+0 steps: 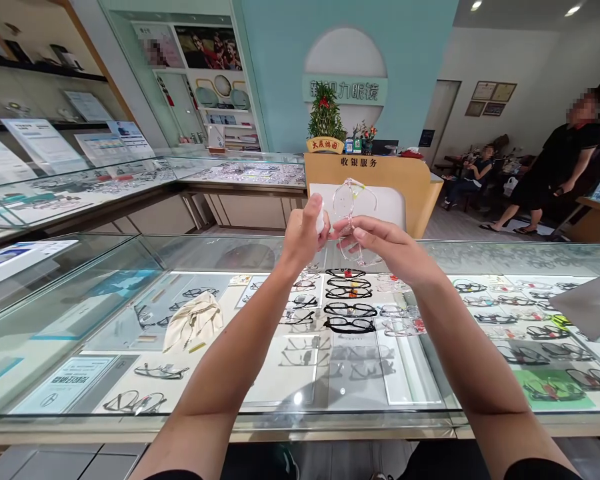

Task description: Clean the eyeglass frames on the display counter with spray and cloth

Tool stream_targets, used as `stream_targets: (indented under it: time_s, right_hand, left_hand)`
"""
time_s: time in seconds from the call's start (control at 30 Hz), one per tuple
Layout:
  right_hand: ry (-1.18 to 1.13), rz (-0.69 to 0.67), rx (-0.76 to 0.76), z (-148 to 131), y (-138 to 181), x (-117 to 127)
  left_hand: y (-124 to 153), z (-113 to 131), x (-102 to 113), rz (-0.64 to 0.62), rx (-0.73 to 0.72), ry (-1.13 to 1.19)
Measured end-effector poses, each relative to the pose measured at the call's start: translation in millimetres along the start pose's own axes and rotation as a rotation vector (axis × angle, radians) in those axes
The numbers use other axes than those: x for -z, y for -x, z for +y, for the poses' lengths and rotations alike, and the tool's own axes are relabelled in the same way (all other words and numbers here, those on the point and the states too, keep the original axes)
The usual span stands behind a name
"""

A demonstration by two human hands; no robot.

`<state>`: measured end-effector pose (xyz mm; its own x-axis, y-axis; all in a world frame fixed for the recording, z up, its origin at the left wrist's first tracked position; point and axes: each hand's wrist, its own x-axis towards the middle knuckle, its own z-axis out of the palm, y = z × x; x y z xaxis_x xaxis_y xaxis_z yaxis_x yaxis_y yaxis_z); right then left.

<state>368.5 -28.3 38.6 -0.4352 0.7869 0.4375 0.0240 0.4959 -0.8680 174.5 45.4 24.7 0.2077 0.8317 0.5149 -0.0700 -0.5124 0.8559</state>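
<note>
While the left hand is curled round a white bottle, thumb up top, the right hand pinches clear glasses, fingers half spread, frame on end just beside the left. Cloth on the surface, left of both hands; black frames below them.

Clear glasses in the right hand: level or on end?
On end: the clear glasses in the right hand show one lens above the other.

Both arms reach forward, left grip curled (thumb upright), right grip pinching.
</note>
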Motion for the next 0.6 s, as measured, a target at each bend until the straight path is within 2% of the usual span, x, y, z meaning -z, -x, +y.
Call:
stream_targets:
  time_s: [0.13,0.33,0.47,0.53,0.6]
  right_hand:
    - [-0.027,0.131,0.003,5.6,-3.6,7.2]
    - [-0.059,0.171,-0.002,10.4,-7.9,8.8]
    - [-0.071,0.172,0.006,10.1,-6.8,10.1]
    - [-0.087,0.180,0.013,9.2,-5.9,11.4]
    - [-0.103,0.195,0.020,7.8,-4.9,12.4]
  left_hand:
    - [6.5,6.0,-3.6,-0.122,0.021,-0.085]
    - [11.6,8.1,-10.7,-0.197,0.025,-0.222]
    - [9.8,9.1,-7.0,-0.179,0.016,-0.173]
    - [5.0,8.9,1.8,-0.147,-0.009,-0.141]
    - [-4.1,5.7,16.9,-0.060,-0.051,-0.161]
